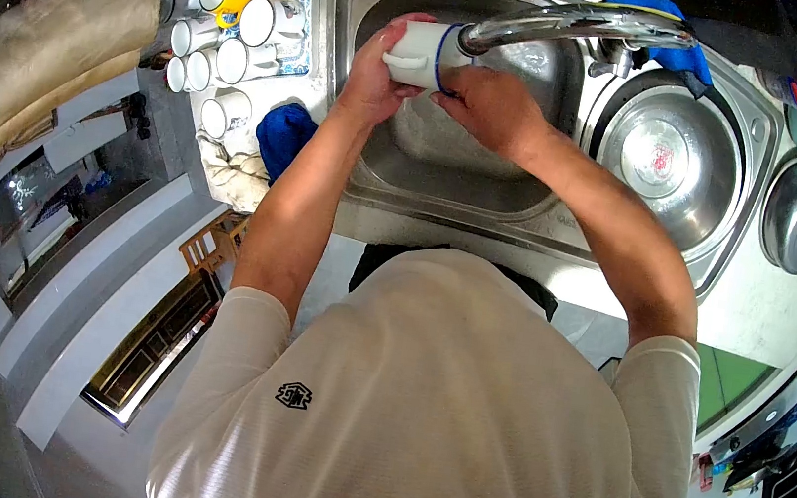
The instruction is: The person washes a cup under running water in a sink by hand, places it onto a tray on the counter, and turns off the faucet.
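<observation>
The white mug [420,45] is in the upper middle of the frame, over the steel sink [457,175], its blue rim towards the right; the left hand [372,77] grips it, fingers curled round its left end; the right hand [497,109] meets the rim, its fingers partly hidden, so I cannot tell whether they grip; the faucet [565,29] ends just beside the rim.

Kitchen, steel sink [467,176], tap [571,19], countertop mugs [259,23]
</observation>
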The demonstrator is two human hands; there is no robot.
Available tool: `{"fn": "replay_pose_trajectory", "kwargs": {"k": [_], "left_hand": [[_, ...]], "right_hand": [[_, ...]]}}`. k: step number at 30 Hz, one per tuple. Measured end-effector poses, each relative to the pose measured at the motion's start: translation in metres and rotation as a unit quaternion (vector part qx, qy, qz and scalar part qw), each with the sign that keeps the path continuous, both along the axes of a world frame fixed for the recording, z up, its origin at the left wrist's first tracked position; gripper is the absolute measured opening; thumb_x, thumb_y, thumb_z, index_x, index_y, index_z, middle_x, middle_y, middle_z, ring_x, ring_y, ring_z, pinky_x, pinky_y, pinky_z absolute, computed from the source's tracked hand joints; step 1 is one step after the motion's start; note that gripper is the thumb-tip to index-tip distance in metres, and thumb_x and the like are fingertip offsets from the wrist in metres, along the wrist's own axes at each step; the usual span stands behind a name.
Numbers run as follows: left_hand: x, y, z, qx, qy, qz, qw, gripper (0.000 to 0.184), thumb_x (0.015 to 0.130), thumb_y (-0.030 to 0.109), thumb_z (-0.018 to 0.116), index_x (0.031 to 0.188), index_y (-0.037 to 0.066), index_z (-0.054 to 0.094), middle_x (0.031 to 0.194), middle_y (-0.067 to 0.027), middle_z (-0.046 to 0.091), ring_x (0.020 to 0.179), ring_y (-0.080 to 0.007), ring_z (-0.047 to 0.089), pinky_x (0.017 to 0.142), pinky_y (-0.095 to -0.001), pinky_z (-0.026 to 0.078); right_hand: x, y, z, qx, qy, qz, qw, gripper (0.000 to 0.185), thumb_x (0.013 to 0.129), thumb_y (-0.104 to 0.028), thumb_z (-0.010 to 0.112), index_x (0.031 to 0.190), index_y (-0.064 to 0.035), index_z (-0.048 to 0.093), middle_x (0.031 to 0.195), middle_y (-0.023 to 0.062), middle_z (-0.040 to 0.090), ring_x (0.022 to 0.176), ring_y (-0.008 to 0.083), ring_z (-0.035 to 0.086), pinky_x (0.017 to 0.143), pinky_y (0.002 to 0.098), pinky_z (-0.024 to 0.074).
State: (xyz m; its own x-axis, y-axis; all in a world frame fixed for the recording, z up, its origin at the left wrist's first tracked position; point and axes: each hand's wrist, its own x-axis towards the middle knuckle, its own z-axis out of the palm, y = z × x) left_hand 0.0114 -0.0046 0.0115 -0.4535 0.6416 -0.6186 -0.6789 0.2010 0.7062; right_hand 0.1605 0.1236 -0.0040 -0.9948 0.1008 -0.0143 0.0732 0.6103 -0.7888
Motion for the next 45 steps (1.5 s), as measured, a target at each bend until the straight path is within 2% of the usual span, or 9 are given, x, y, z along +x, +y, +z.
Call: {"fn": "replay_pose_trajectory", "kwargs": {"k": [4,9,28,31,33,37,39,41,45], "left_hand": [[-0.003,-0.002,0.007,-0.008,0.006,-0.008,1.000,0.042,0.100,0.043,0.044,0.126,0.013,0.056,0.101,-0.0026,0.064,0.068,-0.0104,0.057,0.043,-0.0223,0.031],[-0.012,0.006,0.007,0.008,0.011,-0.053,0.999,0.041,0.100,0.043,0.045,0.126,0.013,0.056,0.101,-0.0018,0.064,0.071,-0.0092,0.058,0.044,-0.0216,0.030],[-0.001,0.008,0.008,-0.010,0.043,-0.054,0.998,0.039,0.099,0.044,0.047,0.124,0.016,0.058,0.098,0.0007,0.063,0.072,-0.0100,0.057,0.045,-0.0230,0.029],[0.011,0.013,0.005,0.000,0.010,-0.020,1.000,0.039,0.099,0.044,0.049,0.127,0.017,0.057,0.100,0.0009,0.064,0.073,-0.0099,0.057,0.045,-0.0225,0.030],[0.013,0.014,-0.004,0.041,0.033,-0.026,0.998,0.038,0.099,0.042,0.048,0.125,0.017,0.059,0.100,-0.0002,0.064,0.073,-0.0114,0.059,0.045,-0.0222,0.033],[0.008,0.018,-0.004,-0.029,0.055,0.017,0.998,0.039,0.097,0.047,0.050,0.113,0.015,0.063,0.089,-0.0044,0.064,0.063,-0.0169,0.058,0.041,-0.0240,0.033],[-0.012,0.007,-0.007,-0.092,-0.172,-0.106,0.975,0.042,0.094,0.053,0.050,0.101,0.013,0.062,0.078,-0.0080,0.062,0.053,-0.0216,0.054,0.036,-0.0265,0.030],[-0.011,0.007,-0.012,-0.129,-0.147,-0.103,0.975,0.047,0.092,0.058,0.051,0.095,0.012,0.059,0.070,-0.0101,0.059,0.047,-0.0245,0.051,0.033,-0.0268,0.025],[-0.005,0.000,-0.015,-0.083,-0.225,-0.063,0.969,0.051,0.095,0.059,0.048,0.113,0.013,0.059,0.094,-0.0081,0.066,0.072,-0.0247,0.064,0.050,-0.0336,0.048]], "right_hand": [[0.002,0.007,0.001,-0.120,-0.017,-0.001,0.993,0.023,0.093,-0.025,0.064,0.103,-0.0043,0.068,0.106,0.0118,0.070,0.087,0.0347,0.069,0.076,0.0414,0.0562],[-0.005,0.014,0.008,0.042,-0.019,0.056,0.997,0.027,0.095,-0.022,0.061,0.118,-0.0083,0.064,0.113,0.0087,0.067,0.101,0.0311,0.066,0.082,0.0408,0.0565],[-0.010,0.013,0.005,0.098,0.009,0.068,0.993,0.021,0.089,-0.021,0.065,0.105,-0.0079,0.068,0.097,0.0169,0.067,0.093,0.0371,0.065,0.084,0.0464,0.0531],[-0.009,0.006,0.016,-0.084,0.046,0.001,0.995,0.026,0.089,-0.023,0.066,0.108,-0.0052,0.068,0.094,0.0188,0.068,0.093,0.0379,0.065,0.086,0.0473,0.0516],[-0.010,0.007,0.023,-0.452,-0.057,-0.074,0.887,0.028,0.090,-0.025,0.065,0.107,-0.0022,0.067,0.096,0.0193,0.068,0.094,0.0394,0.065,0.089,0.0477,0.0501],[-0.001,-0.007,0.009,-0.341,-0.029,-0.095,0.935,0.028,0.091,-0.024,0.065,0.107,-0.0012,0.068,0.098,0.0208,0.068,0.098,0.0396,0.065,0.092,0.0469,0.0493],[0.000,0.007,-0.004,0.080,0.065,0.075,0.992,0.028,0.091,-0.025,0.064,0.105,-0.0010,0.068,0.100,0.0214,0.068,0.101,0.0377,0.064,0.093,0.0458,0.0492],[0.001,0.012,-0.013,0.088,0.073,0.073,0.991,0.029,0.092,-0.026,0.064,0.103,0.0009,0.067,0.101,0.0212,0.068,0.104,0.0363,0.064,0.093,0.0456,0.0494],[0.004,0.003,-0.011,-0.039,-0.037,0.039,0.998,0.025,0.092,-0.022,0.062,0.100,0.0014,0.067,0.096,0.0228,0.068,0.099,0.0386,0.065,0.090,0.0475,0.0498]]}}
